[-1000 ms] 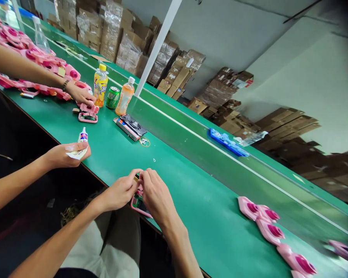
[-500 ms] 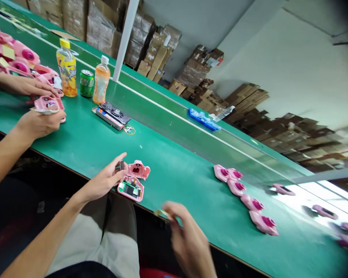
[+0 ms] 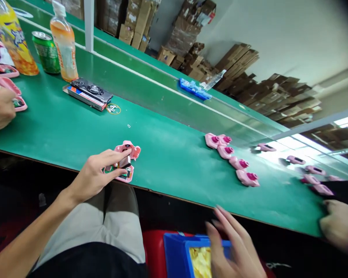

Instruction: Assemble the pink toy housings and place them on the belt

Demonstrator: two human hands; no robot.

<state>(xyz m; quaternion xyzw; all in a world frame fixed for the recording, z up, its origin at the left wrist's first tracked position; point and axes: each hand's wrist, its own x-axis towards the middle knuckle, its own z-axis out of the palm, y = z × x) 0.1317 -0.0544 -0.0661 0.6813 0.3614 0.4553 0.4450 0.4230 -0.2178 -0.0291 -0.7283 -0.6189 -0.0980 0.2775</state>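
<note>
Nearest, the right hand, blurred, hovers with fingers spread and released over a blue plastic bin of yellowish parts below the counter edge, while the left hand grasps an opened pink plastic toy shell with a circuit board inside, lying near the front edge of the green counter. Further right lies a row of pink toy housings, beside another person's hand; beyond stand a dark flat device, a green drink can, two orange bottles and stacked cardboard boxes against the wall.

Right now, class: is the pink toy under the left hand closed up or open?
Open: the pink toy under the left hand lies in halves, circuit board exposed.
</note>
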